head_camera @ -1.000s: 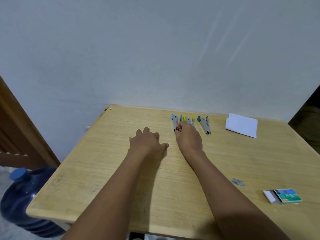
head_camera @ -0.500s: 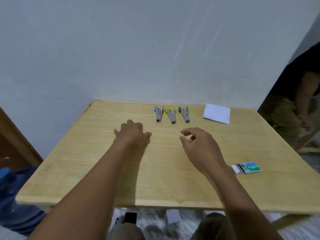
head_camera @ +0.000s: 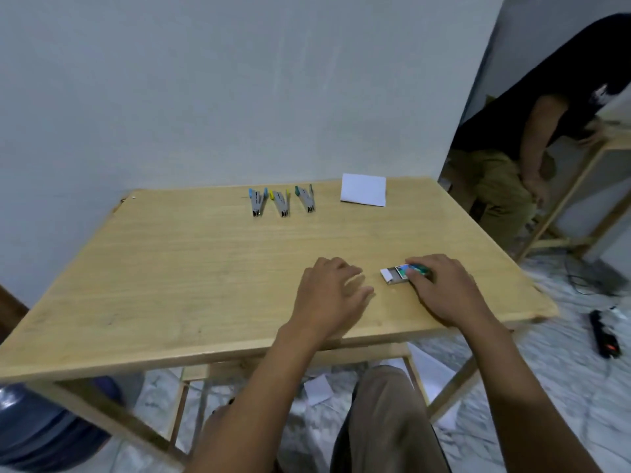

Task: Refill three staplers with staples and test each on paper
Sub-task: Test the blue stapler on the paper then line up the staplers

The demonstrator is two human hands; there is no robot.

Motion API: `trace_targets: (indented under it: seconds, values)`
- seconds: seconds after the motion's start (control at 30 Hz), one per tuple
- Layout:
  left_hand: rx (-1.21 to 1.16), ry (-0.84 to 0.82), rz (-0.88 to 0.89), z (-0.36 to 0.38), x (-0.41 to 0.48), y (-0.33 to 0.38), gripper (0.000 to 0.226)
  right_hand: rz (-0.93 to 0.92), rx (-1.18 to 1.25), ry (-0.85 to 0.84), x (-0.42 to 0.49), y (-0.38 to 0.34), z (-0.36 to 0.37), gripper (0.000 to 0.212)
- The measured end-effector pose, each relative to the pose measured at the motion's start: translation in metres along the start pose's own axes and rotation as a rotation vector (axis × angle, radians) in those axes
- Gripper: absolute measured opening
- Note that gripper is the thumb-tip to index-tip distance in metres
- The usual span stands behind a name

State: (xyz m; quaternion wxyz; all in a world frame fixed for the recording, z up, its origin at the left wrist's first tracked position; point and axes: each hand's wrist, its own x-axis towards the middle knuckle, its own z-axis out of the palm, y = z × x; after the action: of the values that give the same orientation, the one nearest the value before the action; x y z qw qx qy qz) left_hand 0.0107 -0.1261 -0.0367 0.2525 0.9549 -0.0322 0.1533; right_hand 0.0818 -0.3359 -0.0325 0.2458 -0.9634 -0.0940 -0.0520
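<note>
Near the counter's (head_camera: 170,285) front right edge lies the one box (head_camera: 392,276) of staples, and the right hand (head_camera: 444,295) is on it, fingers curled over its far side and right end, thumb at its near side, gripping it. The box's long axis runs left to right, a little askew, and its white inner tray pokes out at the left end, towards the left hand (head_camera: 327,298). That hand rests on the wood just beside the box, apart from it, holding nothing, its fingers relaxed and spread (they are blurred, so no finer reading is possible). The tray's open end faces the empty hand, so that hand looks the better placed to draw it out while the right steadies the sleeve. The staplers (head_camera: 280,203) number three and lie side by side in a row at the far edge, well apart from both hands, each with its long axis running front to back; their ends are blue, yellow and green from left to right. Whether any is loaded cannot be told. Right of the row, near the far right corner, lies one white paper (head_camera: 363,190), flat on the wood. By the look of things the refilling has not yet begun, and the staplers lie forward and left of the box.
</note>
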Motion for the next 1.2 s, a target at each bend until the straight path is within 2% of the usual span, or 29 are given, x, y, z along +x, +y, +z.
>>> trace_targets:
  seconds: [0.23, 0.8, 1.1, 1.2]
  values:
    - [0.011, 0.004, -0.034, 0.021, 0.009, 0.019, 0.028, -0.048, 0.020, 0.074, -0.008, 0.001, 0.012, 0.032]
    - [-0.072, 0.037, -0.052, 0.025, 0.015, 0.018, 0.034, -0.168, 0.068, 0.089, -0.011, 0.002, 0.018, 0.033]
    - [-0.232, -0.005, -0.088, 0.015, 0.016, 0.018, 0.039, -0.162, 0.064, 0.066, -0.012, 0.000, 0.016, 0.034]
    - [-0.267, 0.117, -0.110, 0.009, 0.018, 0.007, 0.040, -0.149, 0.048, 0.055, -0.011, 0.000, 0.016, 0.039]
